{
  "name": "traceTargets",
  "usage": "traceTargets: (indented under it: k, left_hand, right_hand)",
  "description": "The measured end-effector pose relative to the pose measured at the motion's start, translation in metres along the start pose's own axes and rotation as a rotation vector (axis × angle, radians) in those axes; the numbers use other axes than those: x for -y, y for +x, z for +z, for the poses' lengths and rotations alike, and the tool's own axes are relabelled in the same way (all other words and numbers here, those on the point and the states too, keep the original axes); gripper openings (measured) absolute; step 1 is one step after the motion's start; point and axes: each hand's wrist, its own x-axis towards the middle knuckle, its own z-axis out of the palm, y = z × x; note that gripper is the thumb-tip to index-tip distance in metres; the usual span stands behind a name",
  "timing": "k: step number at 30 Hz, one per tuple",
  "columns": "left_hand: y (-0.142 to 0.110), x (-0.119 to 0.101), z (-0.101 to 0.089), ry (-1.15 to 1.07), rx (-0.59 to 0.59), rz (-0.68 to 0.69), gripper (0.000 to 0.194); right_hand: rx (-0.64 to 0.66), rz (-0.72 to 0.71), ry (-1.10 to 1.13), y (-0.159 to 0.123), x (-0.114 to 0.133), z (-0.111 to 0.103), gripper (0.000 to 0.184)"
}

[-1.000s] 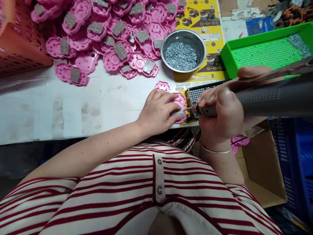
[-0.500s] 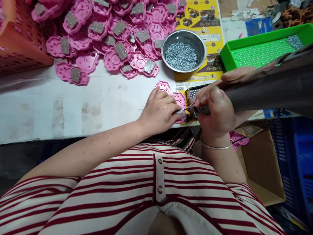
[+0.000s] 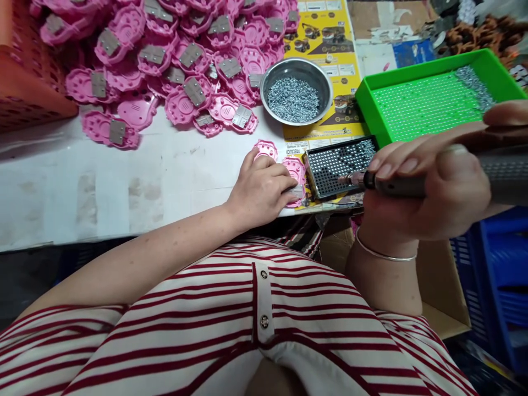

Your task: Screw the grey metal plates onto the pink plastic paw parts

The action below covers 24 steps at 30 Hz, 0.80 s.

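My left hand [image 3: 259, 190] lies on a pink plastic part [image 3: 295, 175] at the table's front edge, fingers pressing a small metal plate onto it. My right hand [image 3: 429, 190] is wrapped round a dark electric screwdriver [image 3: 454, 179]. Its tip [image 3: 344, 179] hovers over a black perforated screw tray [image 3: 336, 165], just right of the pink part. A second pink part [image 3: 264, 148] lies beyond my left fingers.
A heap of pink parts with metal plates [image 3: 185, 60] fills the far left. A steel bowl of screws [image 3: 296, 93] stands behind the work spot. A green tray [image 3: 433, 96] sits at the right, an orange crate [image 3: 25, 82] at the far left. A cardboard box [image 3: 445, 286] and blue crate [image 3: 503, 275] stand below the table.
My right hand has pulled the screwdriver back to the right, off the pink part and over the black tray. My left hand stays on the part.
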Motion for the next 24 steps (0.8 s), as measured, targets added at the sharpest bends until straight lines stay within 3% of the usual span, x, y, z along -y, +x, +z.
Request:
traceTargets:
  k: [2, 4, 11, 15, 24]
  left_hand:
    - [-0.001, 0.0, 0.0, 0.0, -0.007, 0.005, 0.015]
    - [-0.001, -0.001, 0.0, 0.006, -0.004, 0.011, 0.015]
    - [-0.003, -0.001, -0.002, 0.05, -0.001, 0.043, 0.018]
    - [-0.004, -0.001, -0.001, 0.046, -0.001, 0.046, 0.019]
    - [-0.004, -0.001, -0.002, 0.059, -0.009, 0.067, 0.019]
  right_hand:
    - [-0.087, -0.178, 0.059, 0.002, -0.003, 0.0, 0.022]
    - [-0.13, -0.264, 0.106, 0.001, -0.011, 0.0, 0.02]
    - [-0.174, -0.221, -0.063, -0.004, -0.013, -0.013, 0.019]
    - [-0.232, -0.217, -0.025, -0.004, -0.009, -0.017, 0.018]
    - [-0.163, -0.22, -0.02, -0.003, -0.027, -0.02, 0.023]
